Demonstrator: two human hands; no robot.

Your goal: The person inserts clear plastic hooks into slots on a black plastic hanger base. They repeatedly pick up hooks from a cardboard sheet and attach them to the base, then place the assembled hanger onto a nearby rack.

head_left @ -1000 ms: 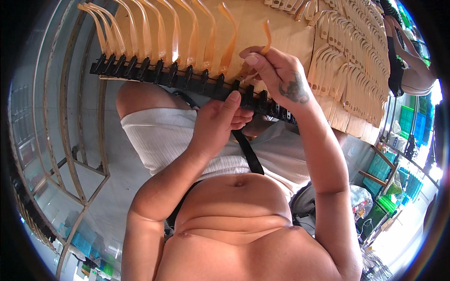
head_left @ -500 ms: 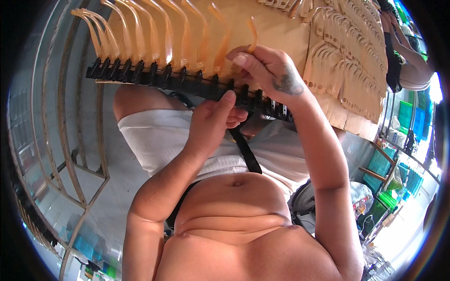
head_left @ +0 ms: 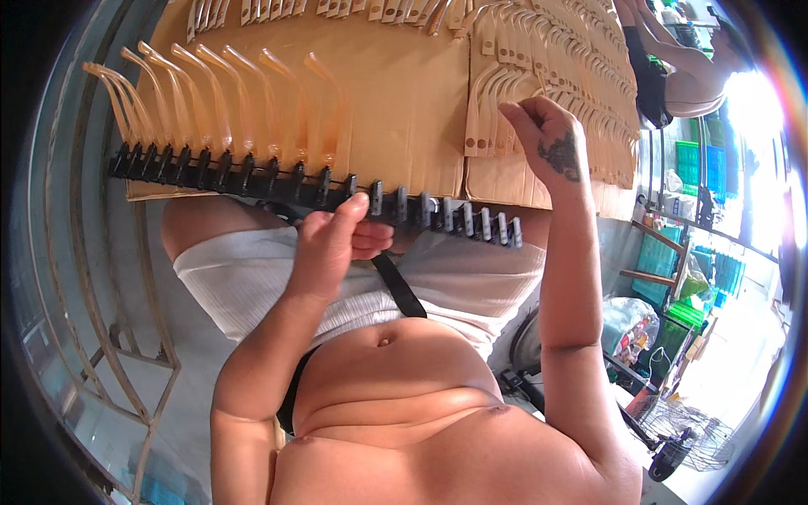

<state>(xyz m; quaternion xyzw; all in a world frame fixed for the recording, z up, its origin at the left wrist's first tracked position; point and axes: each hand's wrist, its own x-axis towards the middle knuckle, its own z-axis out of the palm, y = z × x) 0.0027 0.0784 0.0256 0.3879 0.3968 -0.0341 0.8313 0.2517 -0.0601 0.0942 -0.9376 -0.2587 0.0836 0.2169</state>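
A long black clip rack (head_left: 278,182) lies slanted along the cardboard's near edge, over my lap. Amber, see-through eyeglass temples (head_left: 220,109) stand upright in its left clips, their curved ends pointing away from me. The clips right of my left thumb hold none. My left hand (head_left: 337,240) grips the rack near its middle, thumb on top and fingers curled below. My right hand (head_left: 551,143) is off to the right, above rows of loose temples (head_left: 492,114). Its thumb and fingertips are pinched; a thin temple tip seems to rise from them, though the fingers partly hide it.
Cardboard (head_left: 404,93) covers the work surface, with more temples lined up along its far edge. Another person (head_left: 699,76) is at the far right. A metal frame (head_left: 126,337) stands at the left; green and blue crates (head_left: 703,164) are at the right.
My right hand has left the rack, where it held a temple, and moved right over the loose rows. The left hand keeps its grip. The view has shifted, showing more cardboard.
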